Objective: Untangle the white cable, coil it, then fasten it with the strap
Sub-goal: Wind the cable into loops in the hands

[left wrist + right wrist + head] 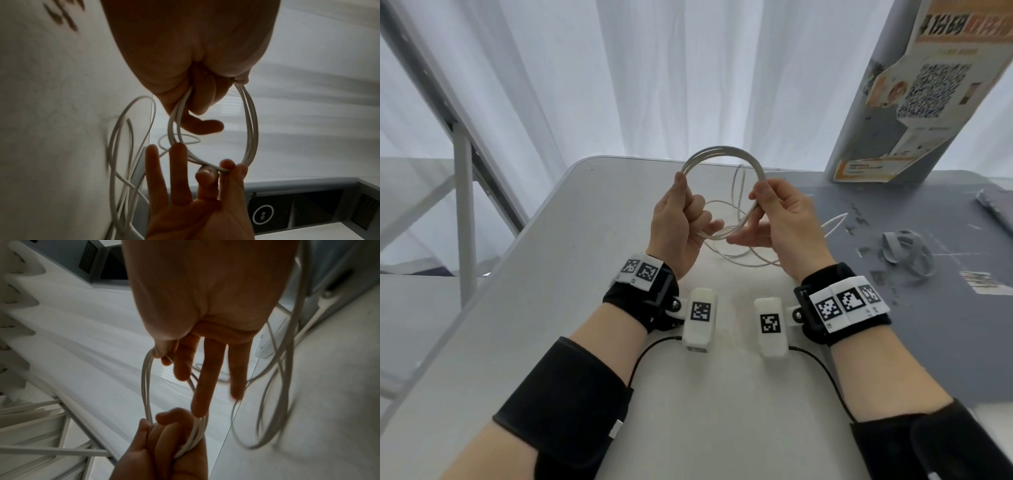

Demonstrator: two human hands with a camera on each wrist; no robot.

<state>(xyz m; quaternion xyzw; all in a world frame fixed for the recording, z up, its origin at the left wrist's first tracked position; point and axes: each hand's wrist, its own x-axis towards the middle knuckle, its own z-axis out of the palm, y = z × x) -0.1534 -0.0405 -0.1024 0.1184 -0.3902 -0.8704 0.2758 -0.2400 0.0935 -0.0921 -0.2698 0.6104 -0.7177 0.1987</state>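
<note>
The white cable (722, 152) is wound into several round loops held upright above the table. My left hand (683, 219) grips the left side of the coil (252, 123) in a curled fist. My right hand (770, 212) pinches the coil's right side between thumb and forefinger, its other fingers (202, 382) stretched out. Loose cable (743, 253) trails in slack loops on the table under the hands, blurred loops (275, 402) hanging in the right wrist view. A grey strap (907, 251) lies curled on the dark mat to the right.
The white table (592, 274) meets a dark grey mat (893, 325) on its right. A leaning grey board with a poster (914, 102) stands at the back right. White curtains hang behind, a metal frame (462, 164) at the left.
</note>
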